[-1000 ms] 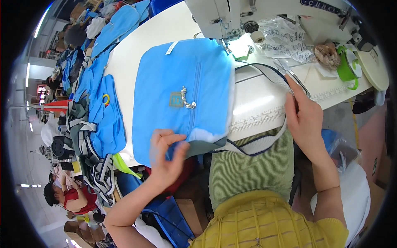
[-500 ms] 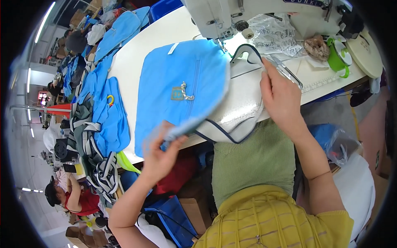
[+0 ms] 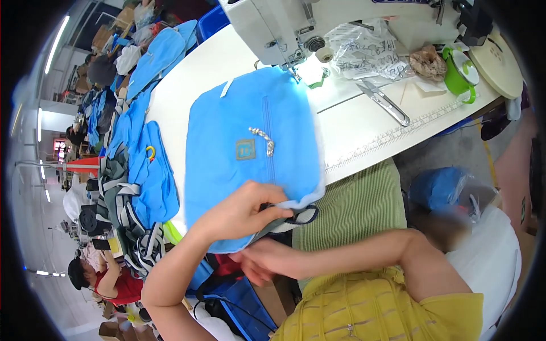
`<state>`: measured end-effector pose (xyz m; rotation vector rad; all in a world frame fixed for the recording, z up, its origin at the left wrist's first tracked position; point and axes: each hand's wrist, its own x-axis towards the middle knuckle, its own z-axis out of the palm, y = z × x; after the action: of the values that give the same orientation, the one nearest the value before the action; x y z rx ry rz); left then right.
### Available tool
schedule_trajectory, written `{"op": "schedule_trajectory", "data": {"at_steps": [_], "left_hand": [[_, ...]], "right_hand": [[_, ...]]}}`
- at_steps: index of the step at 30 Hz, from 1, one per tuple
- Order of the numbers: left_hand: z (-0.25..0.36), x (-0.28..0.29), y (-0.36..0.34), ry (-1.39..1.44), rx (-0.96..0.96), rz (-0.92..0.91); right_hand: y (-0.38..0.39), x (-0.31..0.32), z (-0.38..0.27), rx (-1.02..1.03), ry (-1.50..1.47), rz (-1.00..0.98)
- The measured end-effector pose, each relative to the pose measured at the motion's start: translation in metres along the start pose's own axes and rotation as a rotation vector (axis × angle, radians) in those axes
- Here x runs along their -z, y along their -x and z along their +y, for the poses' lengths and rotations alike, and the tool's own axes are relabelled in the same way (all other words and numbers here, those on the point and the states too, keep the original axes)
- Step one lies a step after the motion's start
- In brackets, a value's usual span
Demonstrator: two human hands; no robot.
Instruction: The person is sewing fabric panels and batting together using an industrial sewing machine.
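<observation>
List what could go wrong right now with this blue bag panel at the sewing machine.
The blue bag panel has its far edge right by the sewing machine needle, so a tug from the left hand might snag it there. The dark strap dangles off the table edge where the right hand reaches underneath; it could catch or twist. The scissors lie loose nearby, and sliding fabric might sweep them off.

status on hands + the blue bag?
Left hand pinching blue bag near edge, at strap. Right hand under table edge, grip unclear. Scissors well clear.
</observation>
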<state>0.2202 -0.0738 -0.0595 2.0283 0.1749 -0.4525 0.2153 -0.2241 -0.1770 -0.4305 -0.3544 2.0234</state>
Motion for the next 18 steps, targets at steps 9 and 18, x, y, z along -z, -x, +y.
{"op": "schedule_trajectory", "data": {"at_steps": [9,18], "left_hand": [[0.018,0.013,0.014,0.163,-0.060,0.045],[0.029,0.027,-0.049,-0.115,0.125,-0.444]], "right_hand": [[0.089,0.007,-0.037,0.441,0.456,0.627],[0.015,0.023,-0.001,0.374,0.219,0.101]]}}
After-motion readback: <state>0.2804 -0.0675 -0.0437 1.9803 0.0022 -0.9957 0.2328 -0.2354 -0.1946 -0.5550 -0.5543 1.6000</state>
